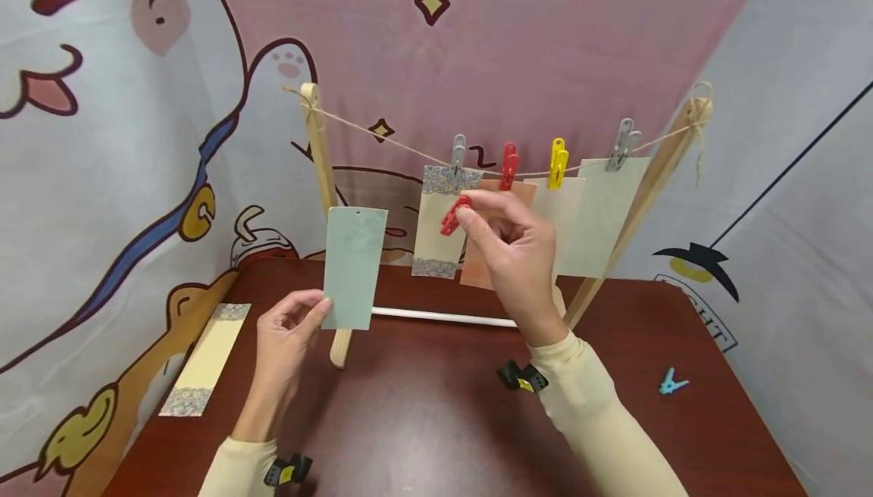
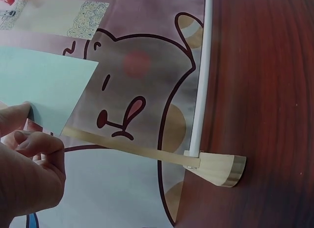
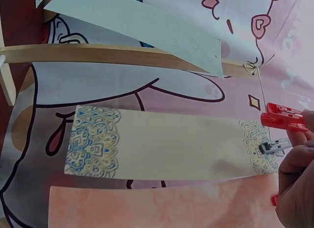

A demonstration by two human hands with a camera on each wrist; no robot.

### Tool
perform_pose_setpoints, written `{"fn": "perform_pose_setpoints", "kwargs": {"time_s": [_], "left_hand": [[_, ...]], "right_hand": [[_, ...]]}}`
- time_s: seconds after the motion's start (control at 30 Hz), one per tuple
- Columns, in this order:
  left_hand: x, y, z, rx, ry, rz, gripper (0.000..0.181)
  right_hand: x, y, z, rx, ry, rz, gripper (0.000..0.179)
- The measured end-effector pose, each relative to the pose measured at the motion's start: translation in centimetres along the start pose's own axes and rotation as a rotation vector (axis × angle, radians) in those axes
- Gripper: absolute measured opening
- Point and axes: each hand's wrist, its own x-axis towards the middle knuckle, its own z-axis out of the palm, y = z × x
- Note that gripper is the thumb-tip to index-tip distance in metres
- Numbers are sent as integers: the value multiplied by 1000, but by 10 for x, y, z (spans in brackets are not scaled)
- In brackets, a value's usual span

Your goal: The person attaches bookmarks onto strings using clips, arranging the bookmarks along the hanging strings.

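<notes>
A pale green card [image 1: 354,265] is held upright above the table [image 1: 436,421], in front of the left post [image 1: 320,171] of a small wooden drying rack. The left hand [image 1: 289,330] pinches the card's lower edge between thumb and fingers. It looks thin, light and bendable, likely to flop or crease, so it is best taken near an edge; a small hole sits near its top. The right hand [image 1: 508,243] is raised before the string [image 1: 382,139], fingertips pinching a red peg [image 1: 453,216]; the peg looks small, rigid and springy, squeezed at its tail end.

Four cards already hang from the string: a cream one with patterned bands [image 1: 439,220] under a grey peg [image 1: 458,153], a pink one [image 1: 494,235], a pale one [image 1: 562,217] under a yellow peg [image 1: 558,162], and a greenish one [image 1: 603,213]. They crowd the right stretch of string; the left stretch is bare. Another patterned card [image 1: 204,358] lies flat on the table at left, and a blue peg [image 1: 672,384] lies at right
</notes>
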Motion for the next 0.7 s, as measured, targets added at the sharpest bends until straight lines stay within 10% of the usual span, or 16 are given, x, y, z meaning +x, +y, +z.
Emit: {"fn": "perform_pose_setpoints", "kwargs": {"time_s": [0.7], "left_hand": [[12,-1,20,-18,-39,28,16]], "right_hand": [[32,-4,22,20,8,-117,18]]}}
